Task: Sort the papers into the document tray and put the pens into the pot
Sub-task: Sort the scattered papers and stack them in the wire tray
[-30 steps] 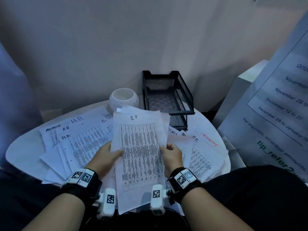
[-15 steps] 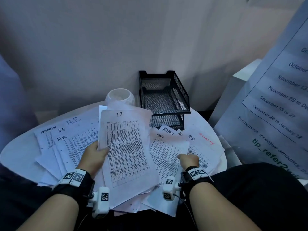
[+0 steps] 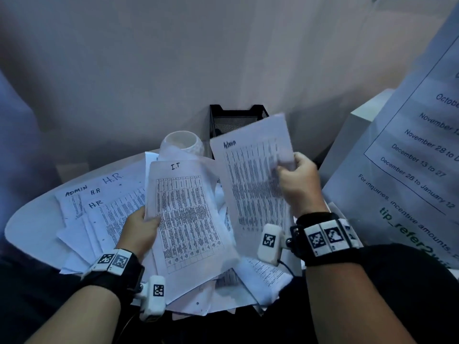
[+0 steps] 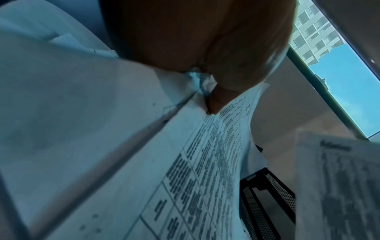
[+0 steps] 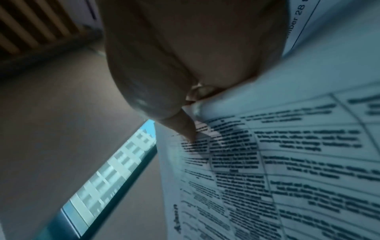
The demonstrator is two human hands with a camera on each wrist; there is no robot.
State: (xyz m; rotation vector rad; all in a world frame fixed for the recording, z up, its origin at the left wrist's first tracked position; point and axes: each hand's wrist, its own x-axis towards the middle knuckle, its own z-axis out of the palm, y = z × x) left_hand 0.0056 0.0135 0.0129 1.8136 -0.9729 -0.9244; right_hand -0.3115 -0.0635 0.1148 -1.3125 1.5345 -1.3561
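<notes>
My left hand (image 3: 140,225) grips the left edge of a stack of sheets topped by one headed "I.T" (image 3: 185,214), thumb on top; the wrist view shows that thumb (image 4: 218,104) pressing the I.T sheet (image 4: 205,170). My right hand (image 3: 296,177) pinches the right edge of a sheet headed "Admin" (image 3: 250,180), lifted and tilted up before the black mesh document tray (image 3: 237,117). Its thumb (image 5: 185,128) lies on the Admin sheet (image 5: 277,162). The white pot (image 3: 182,145) stands left of the tray. No pens show.
More sheets marked "H.R" and "ADMIN" (image 3: 99,199) lie fanned over the round white table (image 3: 27,219), and others spill off its near edge (image 3: 260,279). A large printed notice (image 3: 409,157) leans at the right beside a white box (image 3: 352,135).
My right hand has lifted the Admin sheet off the pile, up and back towards the tray. My left hand stays on the I.T stack, which shifted slightly.
</notes>
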